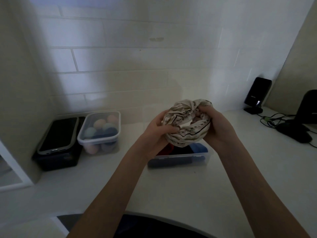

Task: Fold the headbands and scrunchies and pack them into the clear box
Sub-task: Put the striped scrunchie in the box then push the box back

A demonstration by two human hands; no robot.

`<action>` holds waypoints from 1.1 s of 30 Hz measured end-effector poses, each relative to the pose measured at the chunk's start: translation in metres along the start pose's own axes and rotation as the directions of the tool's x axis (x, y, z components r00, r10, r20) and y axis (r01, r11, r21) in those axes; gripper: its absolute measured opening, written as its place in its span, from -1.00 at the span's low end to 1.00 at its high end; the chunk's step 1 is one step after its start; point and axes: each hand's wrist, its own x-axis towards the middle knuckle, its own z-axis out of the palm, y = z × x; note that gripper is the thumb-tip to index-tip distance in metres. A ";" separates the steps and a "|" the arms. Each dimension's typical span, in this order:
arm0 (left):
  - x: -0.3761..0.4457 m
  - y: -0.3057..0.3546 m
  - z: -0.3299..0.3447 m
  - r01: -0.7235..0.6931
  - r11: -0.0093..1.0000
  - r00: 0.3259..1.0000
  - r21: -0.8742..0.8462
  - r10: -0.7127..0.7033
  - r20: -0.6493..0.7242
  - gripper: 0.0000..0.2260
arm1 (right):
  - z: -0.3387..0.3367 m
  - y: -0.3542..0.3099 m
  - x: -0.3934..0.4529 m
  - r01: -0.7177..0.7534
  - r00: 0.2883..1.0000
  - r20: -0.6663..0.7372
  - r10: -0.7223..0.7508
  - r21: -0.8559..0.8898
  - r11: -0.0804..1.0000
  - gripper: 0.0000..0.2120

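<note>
- Far out to the left of our left hand (158, 129), against the tiled wall, sit a black case with a grey-rimmed lid (57, 143) and a small clear plastic tub of pastel and dark blue balls (100, 132); neither looks to be part of this job.
- Our left hand curls its fingers round the left side of the cream fabric band with thin dark stripes (187, 124), thumb pressed onto its lower edge.
- The striped band hangs in the air between our two hands, gathered into a loose ring, directly above the box.
- Our right hand (215, 125) grips the band's right side, fingers tucked into the fabric.
- Just below both hands the clear rectangular plastic box (180, 159) rests on the white counter (171, 189), already holding red, black and blue fabric pieces (199, 148).
- We judge the packing well under way: several pieces are in, this one is being folded and has yet to go in.
- No other loose bands show on the counter, so this may be the last.
- Well to the right of our right hand stand a black speaker (257, 95) and cables (274, 119).
</note>
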 end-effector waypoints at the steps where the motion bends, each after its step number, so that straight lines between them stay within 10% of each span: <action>1: 0.000 0.002 -0.003 -0.037 0.999 0.999 -0.014 0.037 -0.028 -0.42 | 0.000 0.001 -0.001 0.000 1.000 -0.006 -0.001 -0.026 1.000 -0.83; 6: 0.000 0.007 -0.009 -0.082 0.933 0.981 0.350 0.137 -0.135 -0.54 | -0.017 0.012 -0.003 0.034 0.989 -0.123 -0.088 -0.386 0.922 -0.57; 12: 0.003 0.000 -0.004 -0.073 0.397 0.978 0.915 0.207 -0.012 -0.57 | -0.029 0.011 0.003 0.213 0.957 0.119 -0.264 -0.907 0.364 -0.75; 23: 0.000 -0.001 -0.006 -0.079 -0.116 0.993 0.990 -0.096 0.068 -0.62 | -0.043 0.016 0.001 0.074 0.997 0.074 0.013 -0.937 -0.341 -0.72; 28: 0.001 -0.001 0.000 -0.239 -0.343 0.968 0.908 -0.007 0.251 -0.64 | -0.038 0.011 0.001 0.213 0.972 0.233 -0.025 -0.922 -0.323 -0.73; 33: 0.004 -0.004 -0.003 -0.340 -0.354 0.938 0.872 -0.059 0.342 -0.60 | -0.039 0.008 0.000 0.219 0.974 0.215 0.076 -0.796 -0.564 -0.79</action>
